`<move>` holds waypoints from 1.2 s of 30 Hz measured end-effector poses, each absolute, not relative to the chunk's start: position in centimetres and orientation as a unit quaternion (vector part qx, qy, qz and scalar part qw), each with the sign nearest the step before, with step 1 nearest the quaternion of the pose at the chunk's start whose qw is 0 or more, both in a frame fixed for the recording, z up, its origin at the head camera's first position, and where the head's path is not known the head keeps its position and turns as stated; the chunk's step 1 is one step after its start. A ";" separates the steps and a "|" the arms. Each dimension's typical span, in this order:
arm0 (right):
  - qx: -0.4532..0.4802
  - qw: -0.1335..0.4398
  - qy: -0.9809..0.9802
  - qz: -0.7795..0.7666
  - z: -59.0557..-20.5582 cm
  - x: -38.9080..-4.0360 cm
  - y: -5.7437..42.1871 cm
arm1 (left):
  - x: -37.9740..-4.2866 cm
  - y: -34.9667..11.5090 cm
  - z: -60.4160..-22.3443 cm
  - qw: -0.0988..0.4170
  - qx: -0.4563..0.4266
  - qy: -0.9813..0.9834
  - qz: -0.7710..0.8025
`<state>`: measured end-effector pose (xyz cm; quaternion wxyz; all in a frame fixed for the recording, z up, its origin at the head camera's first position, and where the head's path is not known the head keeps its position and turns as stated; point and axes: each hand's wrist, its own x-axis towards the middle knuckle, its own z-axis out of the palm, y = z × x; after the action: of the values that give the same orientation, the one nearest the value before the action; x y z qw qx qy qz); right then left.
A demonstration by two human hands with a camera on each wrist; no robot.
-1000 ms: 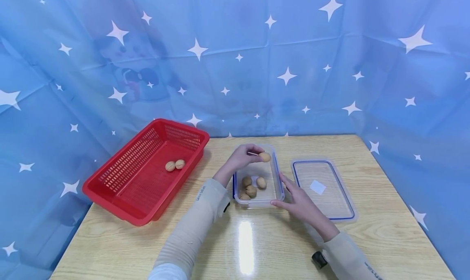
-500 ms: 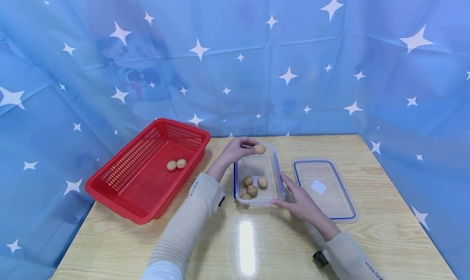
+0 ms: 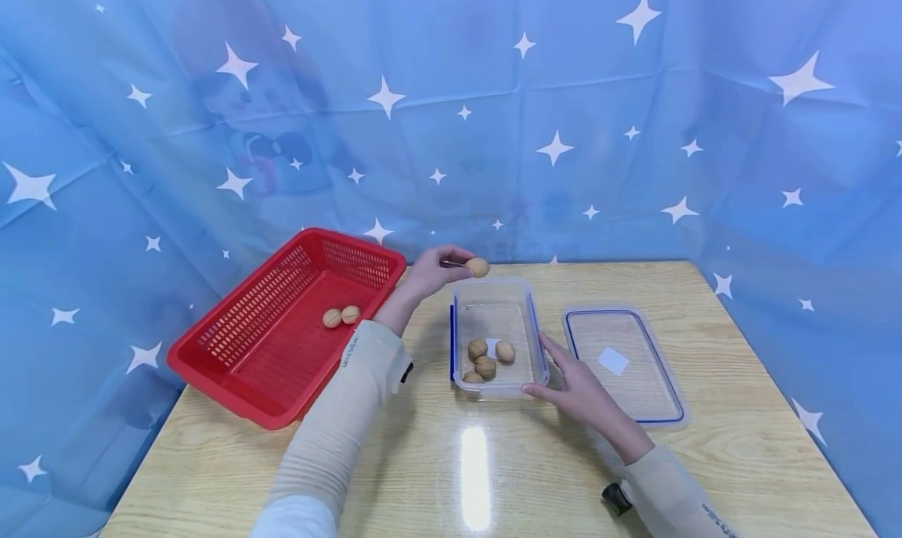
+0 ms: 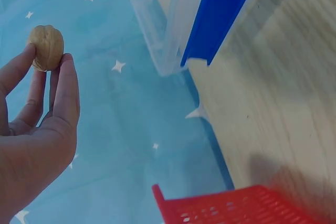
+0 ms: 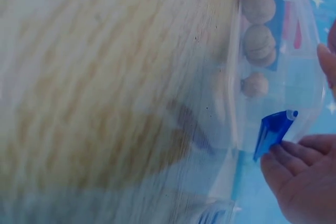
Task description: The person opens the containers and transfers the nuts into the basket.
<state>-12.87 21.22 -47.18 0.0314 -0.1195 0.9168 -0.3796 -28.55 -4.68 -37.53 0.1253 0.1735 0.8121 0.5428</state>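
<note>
My left hand point(image 3: 430, 275) pinches a walnut point(image 3: 477, 267) between thumb and fingertips, above the far left corner of the clear plastic container point(image 3: 493, 283). In the left wrist view the walnut point(image 4: 47, 48) shows whole, its seam facing the camera. Several walnuts point(image 3: 485, 366) lie at the near end of the container's floor. My right hand point(image 3: 574, 385) touches the container's right side, thumb at the near corner. Seen from the right wrist, its straight fingers point(image 5: 286, 161) rest by a blue side latch point(image 5: 274, 132).
A red plastic basket point(image 3: 380, 319) stands on the left of the wooden table point(image 3: 564, 475), with two walnuts point(image 3: 341, 316) inside. To the right of the container lies its clear lid point(image 3: 634, 381) with a blue seal. A star-patterned blue cloth point(image 3: 493, 131) hangs behind.
My left hand has moved left and away from me with the walnut, from over the container's far right part to above its far left corner. My right hand stays at the container.
</note>
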 end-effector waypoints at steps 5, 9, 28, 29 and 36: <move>-0.118 0.031 0.917 -0.379 -47.1 -12.8 21.2 | -28.9 -5.7 -36.7 0.119 0.159 0.817 0.542; -0.116 0.033 0.917 -0.380 -47.1 -12.8 21.2 | -29.2 -6.8 -36.2 0.112 0.152 0.818 0.543; -0.112 0.036 0.920 -0.374 -46.9 -12.7 21.3 | -29.3 -12.5 -33.6 0.071 0.092 0.837 0.535; -0.113 0.036 0.920 -0.374 -46.9 -12.7 21.3 | -29.4 -12.9 -33.5 0.072 0.092 0.835 0.537; -0.114 0.035 0.920 -0.374 -47.0 -12.8 21.3 | -29.3 -15.2 -33.0 0.072 0.078 0.834 0.542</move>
<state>-12.76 21.32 -47.01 0.0354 -0.1139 0.9198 -0.3738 -29.28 -15.23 -33.00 0.0721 0.0778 0.8336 0.5421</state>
